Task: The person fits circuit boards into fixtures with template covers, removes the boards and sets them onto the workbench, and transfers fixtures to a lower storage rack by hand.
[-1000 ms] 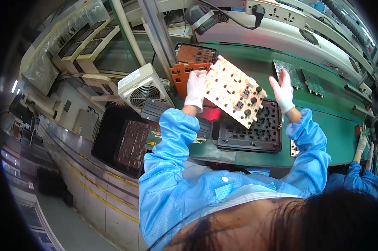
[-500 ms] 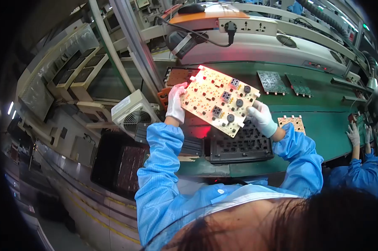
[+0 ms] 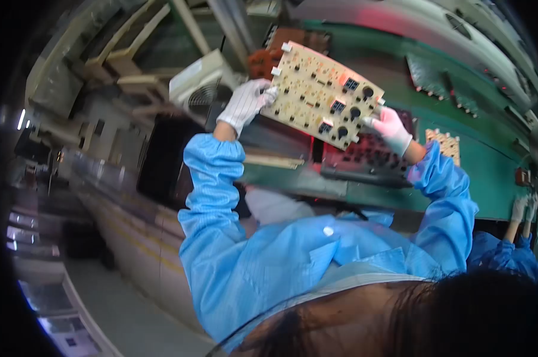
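Note:
A cream-coloured circuit board (image 3: 314, 89) with displays, round black parts and white connectors is held up, tilted, between my gloved hands. My left hand (image 3: 245, 106) is closed on its left edge, gripping near a corner. At the lower right edge, my right hand (image 3: 390, 130) pinches the board with thumb and fingers. Below the board lies a black tray-like fixture (image 3: 370, 169) with many small recesses, partly hidden by the board and my right hand. Another cream board (image 3: 443, 141) rests on the green bench to the right of my right hand.
Two darker boards, one grey-green (image 3: 422, 76) and one green (image 3: 459, 95), lie farther back on the green bench (image 3: 483, 178). A white fan unit (image 3: 202, 83) stands at the left. A co-worker's gloved hands (image 3: 524, 207) are at the far right. Reddish light falls on the bench.
My view has swung downward, so the bench sits higher in the picture. Both hands still hold the board; my left hand's fingers have curled differently at its left edge.

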